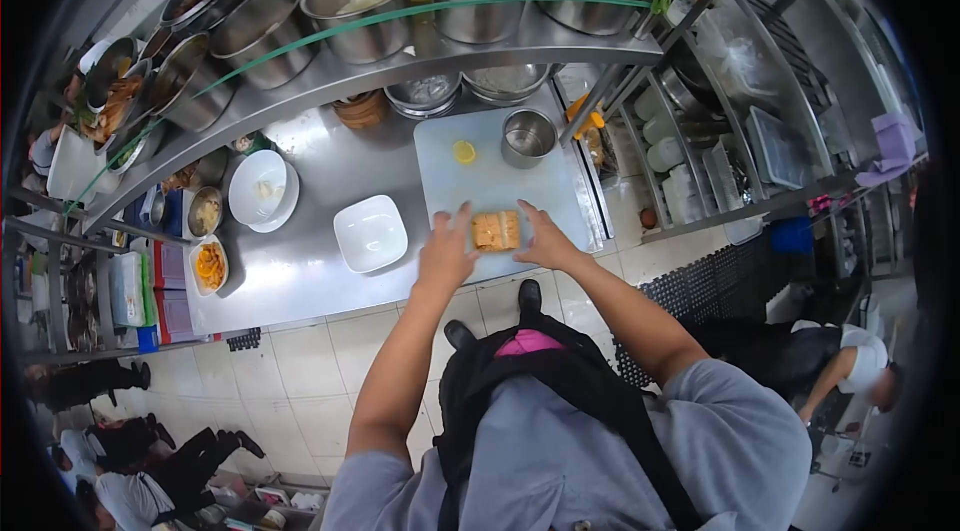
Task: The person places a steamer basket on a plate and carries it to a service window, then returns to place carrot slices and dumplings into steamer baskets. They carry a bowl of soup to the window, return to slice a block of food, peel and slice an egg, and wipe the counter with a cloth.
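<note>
Two browned pieces of food (496, 231) lie side by side on a pale cutting board (450, 181). My left hand (449, 249) is just left of them, fingers apart and holding nothing. On their right side, my right hand (546, 237) is also spread and empty. A yellow lemon piece (464, 152) and a steel pot (528, 138) rest farther back on the board. Left of the board stands an empty white square bowl (370, 234).
A steel shelf (430, 56) with metal containers crosses above the table's back. White bowls (262, 193) and a dish of orange pieces (210, 266) stand at left. Racks are at right. Another person (850, 361) is at the lower right; more people (150, 481) are lower left.
</note>
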Tool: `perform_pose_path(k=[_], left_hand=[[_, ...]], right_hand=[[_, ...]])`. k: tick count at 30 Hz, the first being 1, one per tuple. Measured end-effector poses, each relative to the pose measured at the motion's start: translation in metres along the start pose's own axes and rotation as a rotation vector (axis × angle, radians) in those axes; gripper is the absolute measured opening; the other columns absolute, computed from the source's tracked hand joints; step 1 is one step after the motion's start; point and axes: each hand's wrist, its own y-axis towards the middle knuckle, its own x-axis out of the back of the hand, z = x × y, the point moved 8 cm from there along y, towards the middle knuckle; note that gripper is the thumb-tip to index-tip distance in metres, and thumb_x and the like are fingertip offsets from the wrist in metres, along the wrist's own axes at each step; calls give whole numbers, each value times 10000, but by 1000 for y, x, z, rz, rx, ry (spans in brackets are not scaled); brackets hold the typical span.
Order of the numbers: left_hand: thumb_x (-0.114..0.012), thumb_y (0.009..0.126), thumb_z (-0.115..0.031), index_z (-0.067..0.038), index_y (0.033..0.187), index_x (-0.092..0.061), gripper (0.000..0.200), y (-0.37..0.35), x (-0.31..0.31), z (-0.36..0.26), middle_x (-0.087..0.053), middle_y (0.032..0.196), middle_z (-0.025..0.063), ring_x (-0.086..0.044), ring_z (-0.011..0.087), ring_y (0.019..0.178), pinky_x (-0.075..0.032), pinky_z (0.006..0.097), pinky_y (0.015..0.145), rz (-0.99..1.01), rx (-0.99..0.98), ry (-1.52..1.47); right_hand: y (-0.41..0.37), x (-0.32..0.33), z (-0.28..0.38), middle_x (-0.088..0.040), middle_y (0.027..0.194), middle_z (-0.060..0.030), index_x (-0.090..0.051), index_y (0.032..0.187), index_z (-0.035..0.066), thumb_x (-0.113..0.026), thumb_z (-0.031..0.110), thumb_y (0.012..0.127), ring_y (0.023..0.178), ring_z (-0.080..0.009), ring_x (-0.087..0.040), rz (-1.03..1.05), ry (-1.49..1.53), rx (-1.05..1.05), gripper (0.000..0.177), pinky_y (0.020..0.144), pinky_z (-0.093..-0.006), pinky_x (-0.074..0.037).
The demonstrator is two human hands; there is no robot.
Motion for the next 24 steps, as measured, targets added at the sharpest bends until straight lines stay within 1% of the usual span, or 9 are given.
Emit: perform_pose_path(k=[1,4,6,11,13,18,20,21,24], left_hand=[[-818,740,-101,-188,1490,-387,869,11,-12,-15,-488,1324,231,-614,450,1100,-545,481,937,102,19,33],[-788,731,-48,-171,1443,-424,809,39,-70,-9,-491,1269,239,-635,459,1045,-561,497,889,167,-77,43],[-777,729,-34,-166,1417,-442,777,42,-78,-6,-491,1255,241,-630,470,1043,-563,497,883,125,-77,18],[-770,729,-35,-165,1360,-501,698,11,-16,1,-496,1266,246,-630,485,1015,-571,504,862,-109,24,-50],[-777,730,-44,-166,1367,-502,705,-2,20,25,-498,1275,246,-632,481,1021,-574,503,863,-195,105,-23],[-792,728,-64,-160,1398,-496,739,-12,87,112,-508,1318,216,-647,448,1055,-584,472,891,-300,272,79],[-756,743,-51,-185,1400,-502,718,1,84,151,-532,1318,165,-656,411,1041,-582,480,863,-256,212,4],[-749,754,-78,-193,1408,-502,709,6,76,168,-540,1357,154,-628,398,1127,-562,481,909,-195,290,12],[-718,777,-74,-128,1392,-516,649,15,61,178,-583,1331,177,-577,412,1201,-540,485,950,-205,294,74]], right_hand=[[4,-6,1,-500,1365,-212,-404,1479,50,-832,104,715,1133,-379,-601,-51,80,122,878,913,-412,-556],[13,-11,16,-542,1281,-239,-447,1431,52,-781,62,713,1186,-463,-554,-31,137,172,793,990,-463,-502],[15,-13,15,-552,1265,-237,-455,1419,49,-763,42,722,1178,-461,-560,-24,153,179,762,985,-466,-504],[36,-15,78,-557,1260,-234,-472,1389,47,-709,2,758,1154,-452,-577,78,163,248,676,972,-474,-511],[53,-30,123,-554,1264,-236,-463,1400,41,-675,-9,781,1149,-448,-581,129,133,443,656,968,-475,-515],[117,-113,206,-574,1307,-233,-420,1455,30,-744,91,768,1199,-423,-581,281,123,471,762,1011,-458,-496],[148,-152,208,-578,1347,-234,-426,1459,51,-832,256,735,1234,-410,-576,412,132,282,854,1025,-446,-493],[158,-164,205,-621,1312,-221,-485,1415,65,-887,359,681,1227,-386,-596,438,108,250,887,1022,-429,-499],[171,-178,190,-665,1239,-206,-533,1356,55,-895,339,679,1183,-347,-634,452,125,208,818,1007,-414,-506]])
